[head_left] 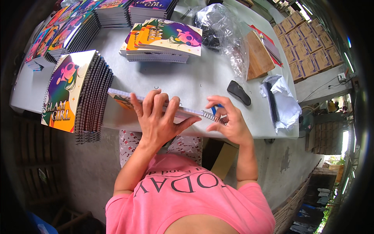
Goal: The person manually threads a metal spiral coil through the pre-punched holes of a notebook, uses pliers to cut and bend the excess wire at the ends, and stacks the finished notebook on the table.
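A notebook with an orange cover stands tilted on its edge near the table's front. My left hand grips it, fingers over the top edge and thumb along the near side. From the notebook's right end sticks out a dark spiral binding coil. Around the coil's free end, my right hand is closed between thumb and fingers. A small blue part of a tool shows among the right fingers; its kind is mostly hidden by them.
At the left stands a stack of coil-bound notebooks. Loose covered booklets lie at the middle back, more stacks behind. To the right are a black oblong object, clear plastic, a wooden board and black coils on white paper.
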`<state>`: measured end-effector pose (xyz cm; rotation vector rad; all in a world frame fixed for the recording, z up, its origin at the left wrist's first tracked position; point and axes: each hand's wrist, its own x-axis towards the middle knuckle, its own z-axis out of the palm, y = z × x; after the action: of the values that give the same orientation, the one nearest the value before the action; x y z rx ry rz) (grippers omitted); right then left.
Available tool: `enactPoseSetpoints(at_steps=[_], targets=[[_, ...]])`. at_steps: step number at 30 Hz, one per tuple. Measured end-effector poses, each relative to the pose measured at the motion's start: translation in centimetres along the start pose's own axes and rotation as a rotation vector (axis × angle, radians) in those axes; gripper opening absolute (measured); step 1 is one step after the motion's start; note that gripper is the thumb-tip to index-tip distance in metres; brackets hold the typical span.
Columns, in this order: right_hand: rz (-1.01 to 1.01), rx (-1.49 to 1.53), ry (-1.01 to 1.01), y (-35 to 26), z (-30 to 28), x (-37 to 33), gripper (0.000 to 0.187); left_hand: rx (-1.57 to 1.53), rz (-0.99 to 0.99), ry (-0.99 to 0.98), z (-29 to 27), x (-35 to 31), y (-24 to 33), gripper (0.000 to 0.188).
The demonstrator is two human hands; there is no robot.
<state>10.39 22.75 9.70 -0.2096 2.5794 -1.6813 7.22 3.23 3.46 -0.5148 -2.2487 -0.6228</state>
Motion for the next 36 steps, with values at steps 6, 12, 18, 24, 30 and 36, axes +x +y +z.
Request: enactPoseSetpoints(at_steps=[6, 12, 18, 24, 30, 36], targets=[[-0.091, -0.141, -0.215, 1.5, -0.8, -0.2, 0.021, 0.0, 0.018, -0.001, 0.3, -0.9, -0.7, 0.057], [-0.012, -0.587, 0.138, 7.7, -7.4, 1.7, 0.036, -0.063, 0.135, 0.042, 0.6, -1.4, -2.0, 0.056], [0.151, -0.548, 0.415, 16.4, -9.8, 0.0, 0.042, -0.126, 0.069, 0.037, -0.3, -1.1, -1.6, 0.054], [-0.503, 0.765, -0.171, 5.4, -0.1, 3.6, 0.011, -0.125, 0.019, -0.027, -0.3, -0.6, -1.5, 0.053], [-0.323, 0.747, -0.233, 6.4, 0.8, 4.8, 0.009, -0.175, 0.013, -0.002, -0.3, -0.1, -1.3, 0.051], [-0.021, 0.276, -0.026, 5.2, 0.3, 4.9, 0.008, -0.243, -0.03, -0.026, -0.6, -0.1, -1.4, 0.059]])
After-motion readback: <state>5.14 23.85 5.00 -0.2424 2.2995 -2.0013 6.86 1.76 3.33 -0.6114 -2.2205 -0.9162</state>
